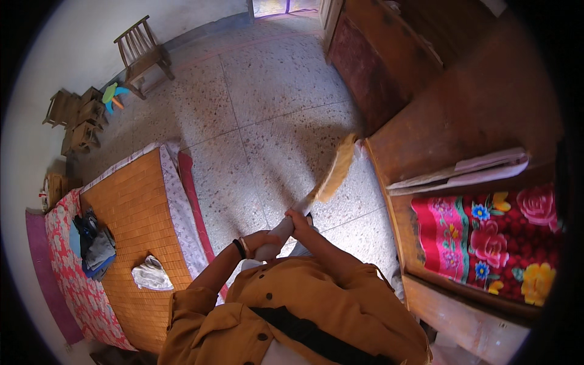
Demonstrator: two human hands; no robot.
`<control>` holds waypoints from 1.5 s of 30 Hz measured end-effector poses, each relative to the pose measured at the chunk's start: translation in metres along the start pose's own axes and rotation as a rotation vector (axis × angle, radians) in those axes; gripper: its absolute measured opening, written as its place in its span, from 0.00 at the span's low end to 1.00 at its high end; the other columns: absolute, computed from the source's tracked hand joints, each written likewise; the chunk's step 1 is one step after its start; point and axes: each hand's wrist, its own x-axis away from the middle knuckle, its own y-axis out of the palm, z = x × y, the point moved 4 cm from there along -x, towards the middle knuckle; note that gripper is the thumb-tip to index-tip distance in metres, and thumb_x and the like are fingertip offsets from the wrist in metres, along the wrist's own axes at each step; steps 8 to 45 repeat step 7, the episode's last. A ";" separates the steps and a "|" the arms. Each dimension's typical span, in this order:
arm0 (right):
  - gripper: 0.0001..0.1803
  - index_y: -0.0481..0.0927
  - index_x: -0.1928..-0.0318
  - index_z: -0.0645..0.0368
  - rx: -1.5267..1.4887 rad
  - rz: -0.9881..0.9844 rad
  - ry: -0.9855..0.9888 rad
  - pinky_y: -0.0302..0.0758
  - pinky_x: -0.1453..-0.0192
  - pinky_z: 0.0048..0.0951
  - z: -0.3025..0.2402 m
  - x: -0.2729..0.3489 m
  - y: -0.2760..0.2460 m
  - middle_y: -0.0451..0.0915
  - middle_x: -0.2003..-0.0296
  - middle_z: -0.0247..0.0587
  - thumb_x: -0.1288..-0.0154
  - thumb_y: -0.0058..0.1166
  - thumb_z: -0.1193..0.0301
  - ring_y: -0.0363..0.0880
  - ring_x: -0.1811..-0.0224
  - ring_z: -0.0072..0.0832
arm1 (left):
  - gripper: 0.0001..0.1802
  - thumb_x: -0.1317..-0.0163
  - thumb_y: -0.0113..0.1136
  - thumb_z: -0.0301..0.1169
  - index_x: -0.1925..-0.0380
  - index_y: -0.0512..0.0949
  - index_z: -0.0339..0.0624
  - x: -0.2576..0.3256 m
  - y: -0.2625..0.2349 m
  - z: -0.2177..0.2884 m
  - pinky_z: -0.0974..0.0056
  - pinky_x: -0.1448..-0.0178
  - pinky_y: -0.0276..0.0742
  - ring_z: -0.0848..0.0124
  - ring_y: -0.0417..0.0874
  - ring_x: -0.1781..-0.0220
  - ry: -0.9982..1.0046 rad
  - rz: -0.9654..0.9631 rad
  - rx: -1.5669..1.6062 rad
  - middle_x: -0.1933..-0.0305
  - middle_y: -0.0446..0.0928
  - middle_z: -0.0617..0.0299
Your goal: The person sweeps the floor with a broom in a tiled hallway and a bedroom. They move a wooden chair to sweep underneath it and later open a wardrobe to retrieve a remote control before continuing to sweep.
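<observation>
A broom with a thick pale grey handle (283,232) slants from my waist toward the far right. Its tan straw head (336,170) is over the speckled floor, close to the foot of the wooden cabinet. My left hand (260,241), with dark and light bands at its wrist, wraps round the handle near its upper end. Farther down the handle, my right hand (299,222) is closed on it too.
At left stands a bed with a woven mat (137,213), a clothes pile (97,246) and a white cloth (152,274). A wooden chair (143,55) and a green-topped stool (114,94) line the wall. On the right, a wooden cabinet (462,134) bears a flowered cloth (486,240).
</observation>
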 end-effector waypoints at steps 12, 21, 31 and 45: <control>0.16 0.68 0.64 0.60 0.034 -0.122 0.213 0.73 0.67 0.42 -0.063 -0.031 0.036 0.69 0.72 0.44 0.56 0.53 0.70 0.71 0.72 0.36 | 0.26 0.49 0.57 0.40 0.55 0.61 0.39 -0.017 0.026 0.080 0.63 0.80 0.76 0.64 0.77 0.80 0.033 0.182 -0.042 0.73 0.72 0.55; 0.16 0.68 0.64 0.60 0.034 -0.122 0.213 0.73 0.67 0.42 -0.063 -0.031 0.036 0.69 0.72 0.44 0.56 0.53 0.70 0.71 0.72 0.36 | 0.26 0.49 0.57 0.40 0.55 0.61 0.39 -0.017 0.026 0.080 0.63 0.80 0.76 0.64 0.77 0.80 0.033 0.182 -0.042 0.73 0.72 0.55; 0.16 0.68 0.64 0.60 0.034 -0.122 0.213 0.73 0.67 0.42 -0.063 -0.031 0.036 0.69 0.72 0.44 0.56 0.53 0.70 0.71 0.72 0.36 | 0.26 0.49 0.57 0.40 0.55 0.61 0.39 -0.017 0.026 0.080 0.63 0.80 0.76 0.64 0.77 0.80 0.033 0.182 -0.042 0.73 0.72 0.55; 0.16 0.68 0.64 0.60 0.034 -0.122 0.213 0.73 0.67 0.42 -0.063 -0.031 0.036 0.69 0.72 0.44 0.56 0.53 0.70 0.71 0.72 0.36 | 0.26 0.49 0.57 0.40 0.55 0.61 0.39 -0.017 0.026 0.080 0.63 0.80 0.76 0.64 0.77 0.80 0.033 0.182 -0.042 0.73 0.72 0.55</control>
